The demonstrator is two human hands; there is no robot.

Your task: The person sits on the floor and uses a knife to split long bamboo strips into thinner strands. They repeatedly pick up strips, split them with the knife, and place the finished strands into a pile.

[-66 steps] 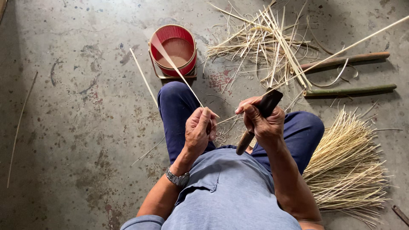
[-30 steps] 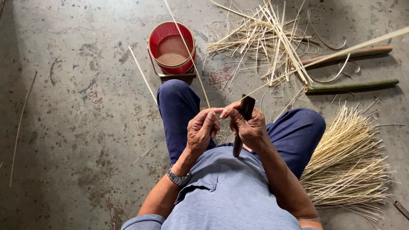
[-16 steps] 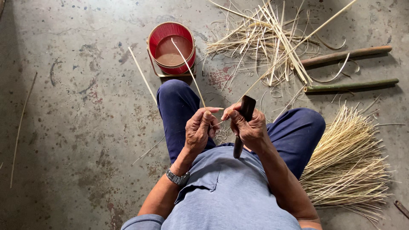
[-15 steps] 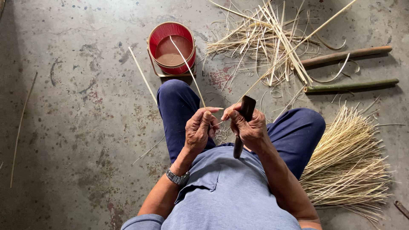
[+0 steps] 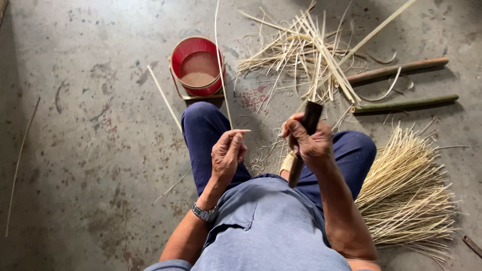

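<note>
- Left hand (image 5: 227, 155) at frame centre had its fingers pinched shut on a thin pale bamboo strip (image 5: 221, 75) that ran up to the top edge.
- Right hand (image 5: 309, 143), right of centre, had fingers wrapped tight around a dark, long-handled knife (image 5: 304, 145).
- Red round bucket (image 5: 197, 65), smooth-walled, sat upper centre on the mottled grey concrete floor (image 5: 75, 150).
- Loose flat splints (image 5: 306, 50) were piled in the upper right; two round sticks (image 5: 401, 88) lay beside them.
- A fanned bundle of fine straw-coloured slivers (image 5: 406, 195) lay lower right.
</note>
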